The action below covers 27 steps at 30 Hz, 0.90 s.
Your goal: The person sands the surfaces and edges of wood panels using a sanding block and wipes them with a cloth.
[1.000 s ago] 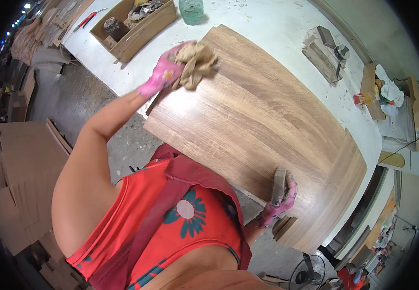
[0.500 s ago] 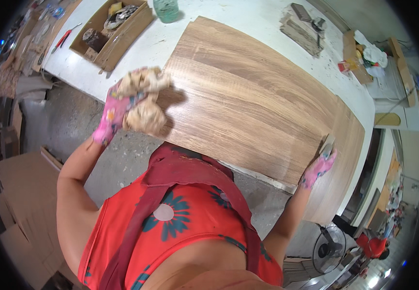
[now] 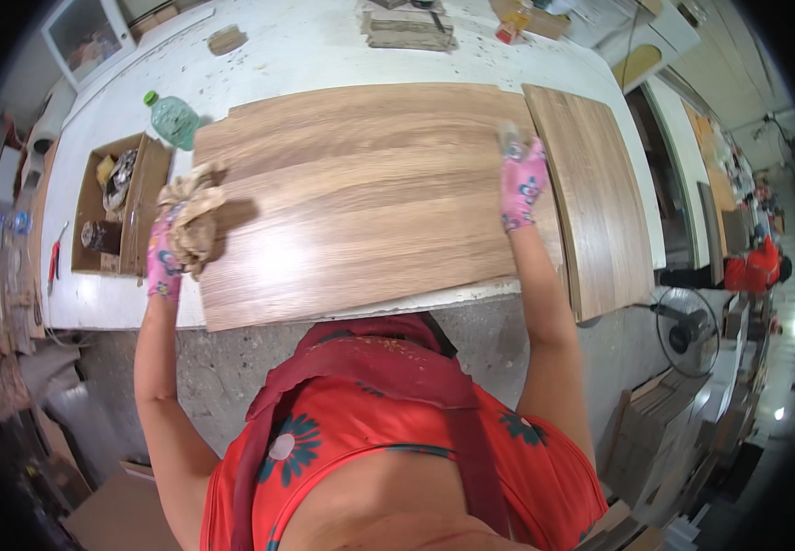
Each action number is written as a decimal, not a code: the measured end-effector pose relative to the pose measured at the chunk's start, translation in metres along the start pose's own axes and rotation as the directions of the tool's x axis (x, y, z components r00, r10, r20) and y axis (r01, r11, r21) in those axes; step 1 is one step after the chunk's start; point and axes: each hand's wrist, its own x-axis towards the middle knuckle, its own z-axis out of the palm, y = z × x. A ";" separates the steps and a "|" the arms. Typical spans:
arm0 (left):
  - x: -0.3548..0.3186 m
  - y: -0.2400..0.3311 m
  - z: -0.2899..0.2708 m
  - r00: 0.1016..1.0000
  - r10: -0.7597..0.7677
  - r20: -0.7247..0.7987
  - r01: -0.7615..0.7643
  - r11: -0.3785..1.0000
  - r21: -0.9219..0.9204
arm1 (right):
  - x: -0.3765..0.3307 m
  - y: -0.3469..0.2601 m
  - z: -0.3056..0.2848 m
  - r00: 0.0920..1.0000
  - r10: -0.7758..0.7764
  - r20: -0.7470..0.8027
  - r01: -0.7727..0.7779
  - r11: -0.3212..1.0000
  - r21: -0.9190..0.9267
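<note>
A wood-grain board (image 3: pixel 370 193) lies flat on the white table in front of me. My left hand (image 3: pixel 164 257), in a pink flowered glove, is closed on a crumpled beige rag (image 3: pixel 197 220) at the board's left edge. Over the board's right end is my right hand (image 3: pixel 523 188), gloved the same way. It grips a small pale flat piece (image 3: pixel 509 138), blurred, whose kind I cannot make out. A second wood-grain board (image 3: pixel 595 197) lies along the right side, a narrow gap apart from the first.
Left of the board stand an open cardboard box (image 3: pixel 131 262) with odds and ends and a green plastic bottle (image 3: pixel 174 121). A red-handled tool (image 3: pixel 54 262) lies at the table's left edge. Stacked pieces (image 3: pixel 408 32) sit at the back. A fan (image 3: pixel 687 331) stands at right.
The view has turned, with the board now lying squarer before me. My right hand has moved farther away along the board's right end. The left hand still holds the rag, now lower at the left edge.
</note>
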 end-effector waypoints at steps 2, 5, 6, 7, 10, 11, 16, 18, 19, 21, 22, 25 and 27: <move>0.008 0.006 -0.023 0.995 0.029 -0.098 -0.035 0.997 -0.064 | -0.019 -0.012 -0.001 1.000 -0.005 0.021 0.003 0.996 0.092; 0.016 0.007 -0.030 0.975 0.042 -0.218 -0.082 0.980 -0.180 | -0.028 -0.018 -0.004 0.982 0.115 0.150 -0.163 0.918 0.362; 0.014 0.012 -0.033 0.963 0.063 -0.260 -0.113 0.977 -0.183 | -0.024 -0.019 -0.004 0.961 0.175 0.215 -0.262 0.830 0.493; 0.016 0.021 -0.038 0.950 0.106 -0.293 -0.152 0.979 -0.137 | -0.018 -0.020 -0.002 0.931 0.221 0.290 -0.357 0.714 0.603; 0.053 -0.005 -0.055 0.862 0.443 -0.247 -0.314 0.848 0.426 | 0.015 0.024 0.007 0.895 0.379 0.234 -0.374 0.354 0.857; 0.052 0.005 -0.069 0.820 0.481 -0.311 -0.318 0.834 0.451 | 0.031 0.021 0.009 0.850 0.425 0.311 -0.430 0.220 0.875; 0.046 0.064 0.015 0.796 0.302 -0.525 -0.434 0.889 -0.146 | 0.100 0.023 -0.043 0.893 0.330 0.306 -0.210 -0.295 0.932; 0.034 0.088 0.040 0.819 0.297 -0.490 -0.481 0.821 -0.306 | 0.127 0.023 -0.066 0.926 0.294 0.239 -0.128 -0.352 0.927; 0.034 0.084 0.039 0.772 0.425 -0.472 -0.549 0.821 -0.160 | 0.140 0.023 -0.077 0.937 0.272 0.219 -0.103 -0.385 0.917; 0.027 0.079 0.040 0.702 0.568 -0.429 -0.607 0.793 0.057 | 0.141 0.004 -0.113 0.934 0.264 0.241 -0.144 -0.340 0.930; 0.026 0.075 0.039 0.700 0.581 -0.416 -0.600 0.794 0.098 | 0.139 -0.002 -0.130 0.934 0.245 0.260 -0.169 -0.340 0.925; 0.023 0.057 0.037 0.747 0.567 -0.346 -0.534 0.823 0.196 | 0.095 -0.021 -0.188 0.966 0.137 0.221 -0.186 -0.232 0.955; 0.000 0.045 0.026 0.799 0.537 -0.269 -0.452 0.832 0.321 | 0.088 0.012 -0.183 0.981 -0.103 0.165 -0.191 -0.346 0.918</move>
